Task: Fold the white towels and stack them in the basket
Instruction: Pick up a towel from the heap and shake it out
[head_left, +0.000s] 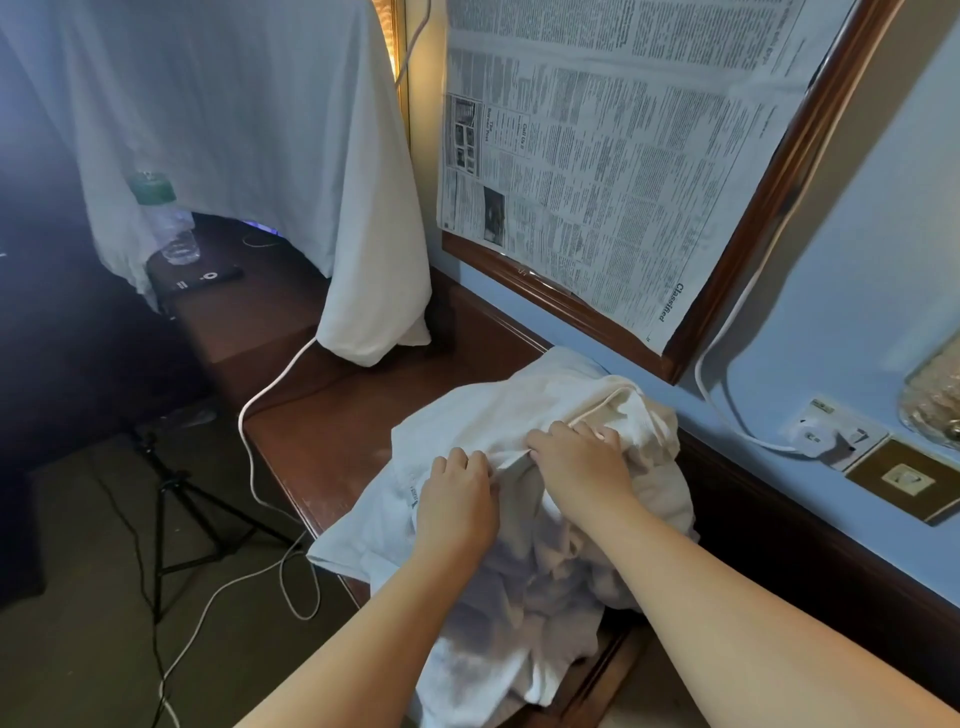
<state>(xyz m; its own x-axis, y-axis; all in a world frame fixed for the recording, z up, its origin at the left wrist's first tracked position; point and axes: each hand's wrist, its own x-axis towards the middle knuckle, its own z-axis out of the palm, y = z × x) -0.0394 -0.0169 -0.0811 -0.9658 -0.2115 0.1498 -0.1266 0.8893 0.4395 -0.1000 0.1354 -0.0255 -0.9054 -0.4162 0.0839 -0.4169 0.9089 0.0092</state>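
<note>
Both hands, left (457, 499) and right (582, 460), pinch a crumpled white terry towel heap (545, 519) on the dark wooden counter (332, 431)

One view only: head cam, wide-angle w/ edges visibly bowed. It sat above the person, looked fwd and steeply down along both forearms to the hands (519, 483), close in. The wooden counter (332, 447) ran diagonally thru mid-frame. Floor w/ tripod (176, 499) at lower left, newspaper-covered frame (597, 156) on the wall upper right.
</note>
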